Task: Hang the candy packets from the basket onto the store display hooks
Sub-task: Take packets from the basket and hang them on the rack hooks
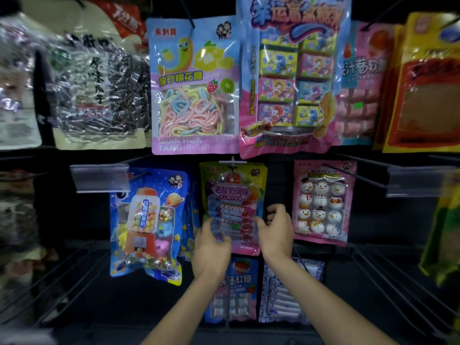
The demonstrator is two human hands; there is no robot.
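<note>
A green and pink candy packet [232, 195] hangs on a middle-row display hook [232, 163]. My left hand [211, 245] touches its lower left edge, fingers curled against the packet. My right hand [276, 227] is at its lower right edge, fingers spread and bent, thumb near the packet side. Whether either hand truly grips the packet is unclear. No basket is in view.
A blue gumball-machine packet [149, 220] hangs to the left, a pink snowman packet [323, 202] to the right. Marshmallow [194, 88] and boxed-candy [291, 75] packets hang above. Two more packets [231, 290] hang below. Bare black hooks [356, 176] jut out at right.
</note>
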